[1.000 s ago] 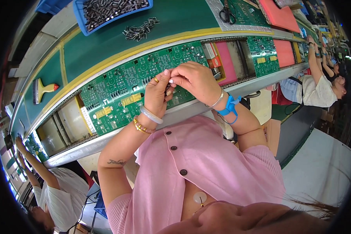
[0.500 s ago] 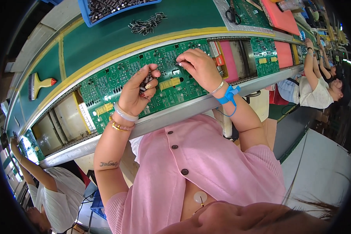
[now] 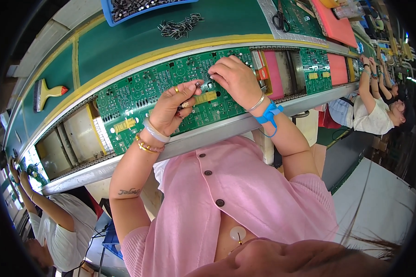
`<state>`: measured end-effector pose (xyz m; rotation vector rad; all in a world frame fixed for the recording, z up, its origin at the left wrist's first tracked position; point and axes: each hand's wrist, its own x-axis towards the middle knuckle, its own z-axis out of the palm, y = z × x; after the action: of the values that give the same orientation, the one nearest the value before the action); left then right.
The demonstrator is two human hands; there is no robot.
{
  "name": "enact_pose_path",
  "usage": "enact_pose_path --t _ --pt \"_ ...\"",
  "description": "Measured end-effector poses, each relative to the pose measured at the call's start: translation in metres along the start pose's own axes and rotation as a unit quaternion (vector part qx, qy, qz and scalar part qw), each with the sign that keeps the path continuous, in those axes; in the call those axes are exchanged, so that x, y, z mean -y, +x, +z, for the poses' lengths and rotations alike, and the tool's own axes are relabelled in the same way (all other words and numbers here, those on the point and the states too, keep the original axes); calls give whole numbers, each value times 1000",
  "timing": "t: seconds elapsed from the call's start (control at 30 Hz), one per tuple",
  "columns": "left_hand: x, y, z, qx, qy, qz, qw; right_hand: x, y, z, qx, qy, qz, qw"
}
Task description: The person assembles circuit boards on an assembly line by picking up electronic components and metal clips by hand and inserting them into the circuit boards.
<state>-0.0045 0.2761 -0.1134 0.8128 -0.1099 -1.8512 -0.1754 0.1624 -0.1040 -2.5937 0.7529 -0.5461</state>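
Note:
A long green circuit board (image 3: 148,92) lies on the conveyor in front of me, with a yellow part (image 3: 205,97) on it. My left hand (image 3: 174,107) is closed over the board's middle. Between its thumb and forefinger shows a small dark capacitor (image 3: 198,85); more dark bits peek from under the curled fingers. Just to the right, my right hand (image 3: 239,82) hovers over the board, thumb and fingertips pinched together close to the left fingertips. Whatever that pinch may hold is hidden.
Beyond the rail stand a blue bin (image 3: 107,13) of capacitors and a pile of bent metal pieces (image 3: 180,27). A brush (image 3: 48,94) lies left, scissors (image 3: 280,21) far right. Another board (image 3: 315,69) sits further right. Co-workers reach in at both sides; a metal rail (image 3: 208,128) runs nearest me.
My left hand has moved right toward the right hand, and a capacitor now shows at its fingertips. The right hand stays over nearly the same spot, its fingers still pinched.

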Motion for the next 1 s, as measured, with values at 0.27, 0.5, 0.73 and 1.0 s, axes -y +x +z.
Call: enact_pose_path --t 0.27,0.5,0.73,1.0 --pt "4 6 -7 14 -19 -5 1000 23 9 -14 -1 175 -18 984" --pt "-4 -3 9 0 -87 -25 996 8 12 -12 -3 150 18 989" --pt "0 -3 0 48 -83 -43 995 -14 12 3 1 102 0 995" --pt "0 -1 2 20 -23 -23 999 -14 14 5 6 60 -7 998"
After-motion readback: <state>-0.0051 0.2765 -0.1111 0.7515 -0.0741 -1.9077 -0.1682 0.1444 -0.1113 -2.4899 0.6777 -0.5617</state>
